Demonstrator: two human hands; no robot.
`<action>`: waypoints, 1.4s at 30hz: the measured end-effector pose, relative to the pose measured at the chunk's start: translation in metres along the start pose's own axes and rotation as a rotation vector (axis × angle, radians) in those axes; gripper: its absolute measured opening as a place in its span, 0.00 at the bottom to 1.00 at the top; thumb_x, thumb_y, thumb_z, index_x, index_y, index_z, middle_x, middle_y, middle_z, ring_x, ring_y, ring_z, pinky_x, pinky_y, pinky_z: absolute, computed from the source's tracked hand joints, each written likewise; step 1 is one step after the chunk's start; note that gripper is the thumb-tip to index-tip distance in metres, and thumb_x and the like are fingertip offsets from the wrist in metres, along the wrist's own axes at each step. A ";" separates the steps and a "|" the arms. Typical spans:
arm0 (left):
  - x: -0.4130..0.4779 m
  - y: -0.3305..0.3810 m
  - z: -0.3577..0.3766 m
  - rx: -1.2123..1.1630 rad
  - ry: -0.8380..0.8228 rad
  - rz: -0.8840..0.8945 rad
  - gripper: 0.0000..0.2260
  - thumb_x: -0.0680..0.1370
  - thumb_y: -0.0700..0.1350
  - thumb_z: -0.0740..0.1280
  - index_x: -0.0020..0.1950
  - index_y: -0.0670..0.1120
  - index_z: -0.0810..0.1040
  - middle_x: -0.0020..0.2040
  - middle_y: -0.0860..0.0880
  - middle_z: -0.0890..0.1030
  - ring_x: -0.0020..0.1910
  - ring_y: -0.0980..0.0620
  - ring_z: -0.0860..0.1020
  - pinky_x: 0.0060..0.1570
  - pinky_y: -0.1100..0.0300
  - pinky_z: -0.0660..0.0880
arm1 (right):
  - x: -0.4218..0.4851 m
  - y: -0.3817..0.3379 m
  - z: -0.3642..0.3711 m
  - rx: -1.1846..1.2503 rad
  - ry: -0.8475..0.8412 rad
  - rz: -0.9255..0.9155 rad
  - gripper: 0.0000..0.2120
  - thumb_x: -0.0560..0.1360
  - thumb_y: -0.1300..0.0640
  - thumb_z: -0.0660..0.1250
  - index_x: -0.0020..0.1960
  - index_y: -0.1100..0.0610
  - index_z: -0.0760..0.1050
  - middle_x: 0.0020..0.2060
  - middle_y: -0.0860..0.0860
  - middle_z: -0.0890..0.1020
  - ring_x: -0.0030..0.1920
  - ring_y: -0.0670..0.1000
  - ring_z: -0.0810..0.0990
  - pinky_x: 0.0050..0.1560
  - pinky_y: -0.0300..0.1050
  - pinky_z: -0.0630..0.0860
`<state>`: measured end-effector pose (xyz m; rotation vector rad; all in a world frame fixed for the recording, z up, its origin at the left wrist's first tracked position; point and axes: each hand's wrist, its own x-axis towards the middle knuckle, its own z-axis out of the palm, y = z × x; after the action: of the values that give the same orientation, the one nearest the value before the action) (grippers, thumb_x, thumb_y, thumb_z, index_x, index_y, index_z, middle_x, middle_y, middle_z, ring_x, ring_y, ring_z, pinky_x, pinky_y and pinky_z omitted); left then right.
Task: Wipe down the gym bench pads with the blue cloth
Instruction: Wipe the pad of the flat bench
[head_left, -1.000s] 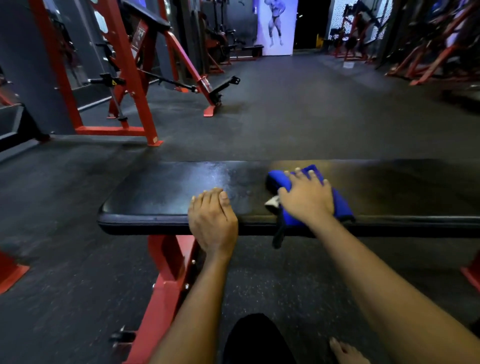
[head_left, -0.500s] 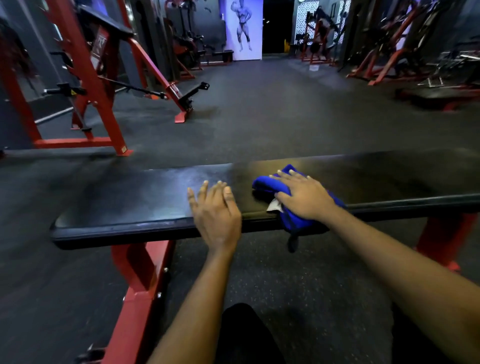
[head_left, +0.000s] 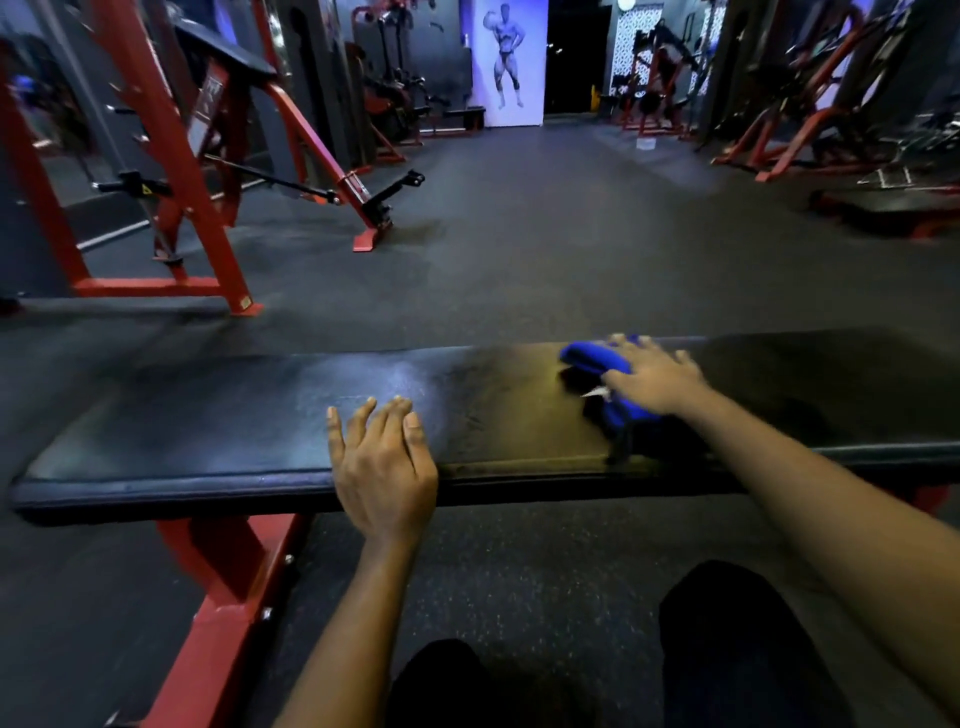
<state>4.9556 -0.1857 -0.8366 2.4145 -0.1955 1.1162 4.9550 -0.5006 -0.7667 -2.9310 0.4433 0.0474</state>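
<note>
While its fingers lie straight and spread, the right hand (head_left: 652, 379) presses palm-down on the blue cloth (head_left: 587, 358), released rather than clenched; blur softens its outline. A flat palm probably spreads pressure over more fabric than a pinch would. The cloth is bunched into a soft, thick wad, lying right of the middle of the bench pad (head_left: 208, 415) and reaching the far edge, with a darker tail trailing under the wrist toward the near edge. A small white tag (head_left: 595, 392) pokes out beside the thumb.

Left of the middle, the left hand (head_left: 382, 467) rests open across the near edge, fingers extended on the top and heel over the rim, likely a brace for the leaning body.

The pad is a long, flat black slab, seemingly smooth vinyl, with a rounded rim. A paler, hazy sheen sits just beyond the left fingers, while the stretch near the cloth looks darker. Beneath the near-left end stands a red painted metal frame (head_left: 223, 571) on a speckled rubber floor (head_left: 519, 260).
</note>
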 end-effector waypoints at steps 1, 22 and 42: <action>0.002 0.002 0.000 0.012 0.008 -0.002 0.18 0.80 0.48 0.56 0.58 0.43 0.83 0.57 0.48 0.83 0.64 0.45 0.76 0.76 0.46 0.55 | 0.011 0.016 -0.006 0.030 0.016 0.119 0.29 0.81 0.44 0.54 0.80 0.46 0.52 0.80 0.45 0.51 0.80 0.52 0.49 0.76 0.63 0.49; 0.004 -0.058 -0.013 0.027 0.081 -0.290 0.22 0.82 0.50 0.51 0.67 0.40 0.75 0.66 0.43 0.77 0.73 0.42 0.66 0.76 0.49 0.45 | 0.055 -0.117 0.016 0.028 -0.048 -0.223 0.27 0.81 0.46 0.51 0.80 0.43 0.53 0.80 0.44 0.51 0.80 0.56 0.48 0.74 0.71 0.49; -0.003 -0.066 -0.022 -0.242 0.080 -0.237 0.32 0.83 0.61 0.42 0.74 0.41 0.68 0.72 0.44 0.71 0.74 0.46 0.65 0.77 0.58 0.45 | 0.037 -0.166 0.035 -0.050 -0.020 -0.441 0.28 0.81 0.46 0.54 0.80 0.42 0.53 0.80 0.44 0.51 0.80 0.55 0.49 0.76 0.63 0.51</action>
<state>4.9592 -0.1180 -0.8502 2.1131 -0.0158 1.0161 5.0392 -0.3491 -0.7752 -2.9999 -0.2152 0.0295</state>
